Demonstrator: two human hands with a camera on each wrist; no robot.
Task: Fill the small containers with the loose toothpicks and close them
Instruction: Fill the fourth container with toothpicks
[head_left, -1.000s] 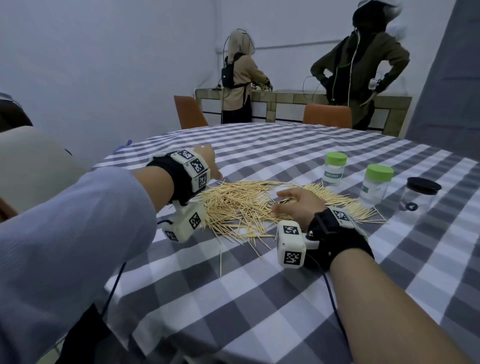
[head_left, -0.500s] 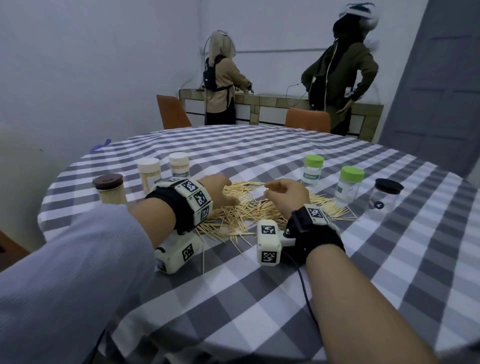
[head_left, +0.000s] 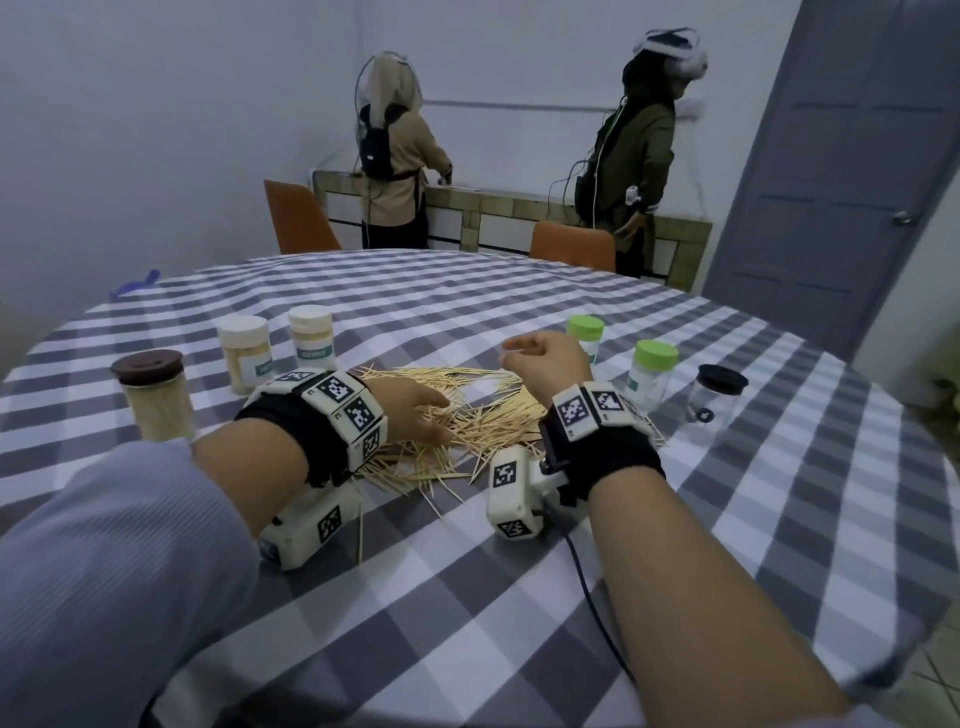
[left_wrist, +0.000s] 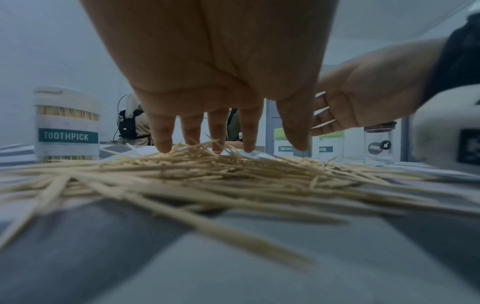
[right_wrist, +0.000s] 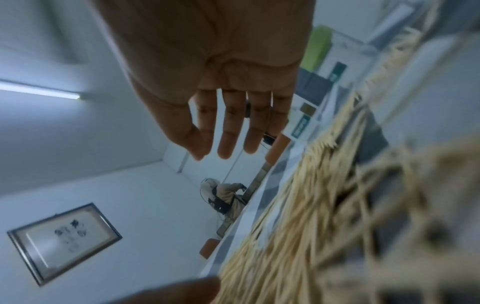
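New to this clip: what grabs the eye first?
The heap of loose toothpicks at the middle of the checked tablecloth, with the left hand fingertips-down in it and the right hand raised above its far edge. Filled jars flank it on the left, among them the brown-lidded jar; on the right stand two green-lidded containers and an empty black-lidded jar.

The head view looks forward and down over the table (head_left: 467, 597) from the near edge, with the far wall behind. The left wrist view sits almost on the cloth, facing far across the toothpicks (left_wrist: 233, 181), very close. The right wrist view is tilted sideways, above the toothpicks (right_wrist: 324, 205). All three share the pile.
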